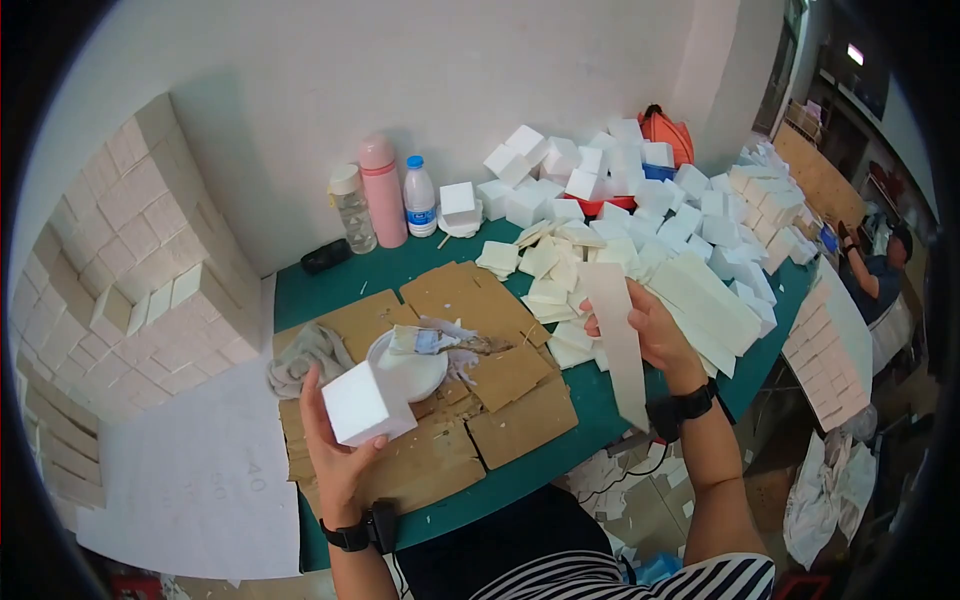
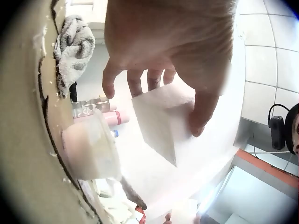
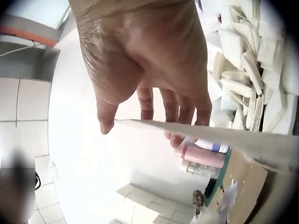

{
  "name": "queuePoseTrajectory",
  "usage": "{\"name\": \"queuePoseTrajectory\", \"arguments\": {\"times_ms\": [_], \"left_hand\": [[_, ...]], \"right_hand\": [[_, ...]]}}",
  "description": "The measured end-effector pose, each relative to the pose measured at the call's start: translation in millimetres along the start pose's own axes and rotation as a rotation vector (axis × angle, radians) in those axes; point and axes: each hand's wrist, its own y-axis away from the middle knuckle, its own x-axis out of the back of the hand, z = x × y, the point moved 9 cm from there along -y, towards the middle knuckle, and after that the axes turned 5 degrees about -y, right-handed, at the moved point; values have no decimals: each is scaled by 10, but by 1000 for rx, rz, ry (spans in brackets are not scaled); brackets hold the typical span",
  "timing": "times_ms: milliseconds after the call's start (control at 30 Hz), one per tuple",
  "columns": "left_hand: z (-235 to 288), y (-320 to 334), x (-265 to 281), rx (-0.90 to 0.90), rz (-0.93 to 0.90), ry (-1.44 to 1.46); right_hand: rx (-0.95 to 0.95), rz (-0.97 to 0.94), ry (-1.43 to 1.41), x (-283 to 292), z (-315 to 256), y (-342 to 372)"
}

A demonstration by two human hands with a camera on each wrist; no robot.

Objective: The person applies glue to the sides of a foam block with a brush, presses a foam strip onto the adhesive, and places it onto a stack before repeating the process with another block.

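Note:
My left hand (image 1: 338,462) grips a white cube-shaped block (image 1: 366,404), thumb on one side and fingers on the other, above the cardboard. In the left wrist view, two faces of the block (image 2: 156,123) show below the palm. My right hand (image 1: 662,328) holds a long off-white strip (image 1: 620,350) upright between thumb and fingers. Seen edge-on in the right wrist view, the strip (image 3: 224,136) runs off to the right. Just behind the block stands a round tub (image 1: 437,380) of white paste. A paste-smeared brush (image 1: 420,340) lies across its rim.
Flattened cardboard (image 1: 525,425) covers part of the green mat (image 1: 470,508). A grey cloth (image 1: 310,355) lies at its left edge. Bottles, including a pink flask (image 1: 382,195), stand by the wall. White blocks (image 1: 525,205) and thin sheets (image 1: 700,300) pile up right; stacked blocks (image 1: 150,220) rise left.

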Motion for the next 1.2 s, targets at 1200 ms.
{"name": "queuePoseTrajectory", "arguments": {"times_ms": [1200], "left_hand": [[29,89,-227,-114,-302,-23]], "right_hand": [[637,-516,1214,-2309,36,113]]}}
